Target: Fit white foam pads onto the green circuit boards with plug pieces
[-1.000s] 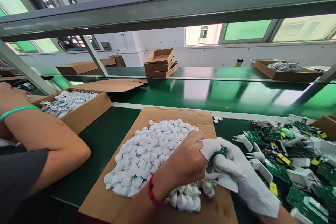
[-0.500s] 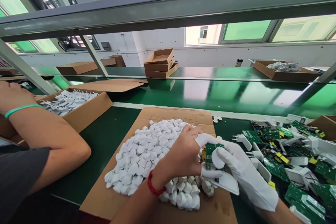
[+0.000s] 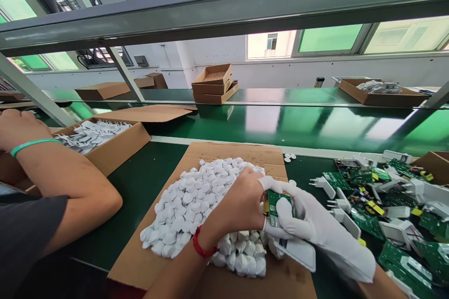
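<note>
My right hand (image 3: 305, 217), in a white glove, grips a small green circuit board (image 3: 275, 203) with its thumb across the face. A yellow part (image 3: 266, 208) shows at the board's left edge. Hanging below the gloved fingers is a white plastic housing (image 3: 300, 253), joined to the board or held along with it; I cannot tell which. My left hand (image 3: 243, 201), bare with a red bracelet at the wrist, is closed against the board's left side, its fingertips hidden. Both hands are over a heap of small white rounded pieces (image 3: 196, 201) on a cardboard sheet (image 3: 135, 268).
At right lies a jumble of circuit boards (image 3: 407, 261) and white plug housings (image 3: 324, 187). Another person's arm (image 3: 77, 187) reaches in at left beside a box (image 3: 119, 147) of white parts. Stacked cardboard trays (image 3: 213, 85) stand behind, under a metal beam (image 3: 224, 14).
The board and both hands have shifted slightly left. My right thumb has moved on the board's face, and the round white piece seen under it before is no longer visible.
</note>
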`<action>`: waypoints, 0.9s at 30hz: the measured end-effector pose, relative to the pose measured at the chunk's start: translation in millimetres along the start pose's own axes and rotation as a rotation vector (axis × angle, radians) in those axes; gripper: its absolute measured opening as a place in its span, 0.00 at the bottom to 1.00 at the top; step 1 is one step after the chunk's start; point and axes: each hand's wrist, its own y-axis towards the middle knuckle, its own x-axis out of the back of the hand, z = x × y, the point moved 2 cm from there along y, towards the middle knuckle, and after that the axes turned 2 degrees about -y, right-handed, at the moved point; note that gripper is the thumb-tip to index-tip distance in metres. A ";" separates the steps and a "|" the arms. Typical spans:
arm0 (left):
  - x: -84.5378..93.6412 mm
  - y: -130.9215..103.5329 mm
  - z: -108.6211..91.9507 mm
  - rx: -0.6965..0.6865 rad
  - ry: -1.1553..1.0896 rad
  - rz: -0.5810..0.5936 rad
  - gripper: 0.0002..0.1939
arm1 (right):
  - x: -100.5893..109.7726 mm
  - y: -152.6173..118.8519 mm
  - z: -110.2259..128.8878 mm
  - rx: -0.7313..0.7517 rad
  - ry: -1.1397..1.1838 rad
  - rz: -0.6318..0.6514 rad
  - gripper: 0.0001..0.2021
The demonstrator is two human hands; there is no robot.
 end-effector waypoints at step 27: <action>-8.4 4.8 -5.8 0.031 -0.001 -0.023 0.14 | 4.9 4.7 -25.0 -0.086 0.269 -0.339 0.18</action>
